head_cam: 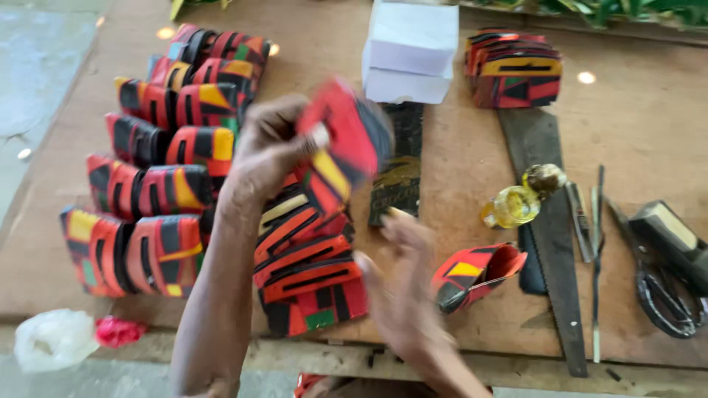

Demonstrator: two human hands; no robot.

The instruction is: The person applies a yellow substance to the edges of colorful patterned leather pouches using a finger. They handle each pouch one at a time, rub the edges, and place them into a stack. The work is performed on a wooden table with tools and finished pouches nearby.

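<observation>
At the back of the bench, 2 plain white boxes sit stacked, with a small pile of red, black and yellow patterned purses just to their right. Left hand is raised above the bench, its grip closed on a red patterned purse, blurred by motion. Right hand hovers below, fingers loosely spread, holding nothing. Rows of matching purses lie at the left; a saw lies at the right.
</observation>
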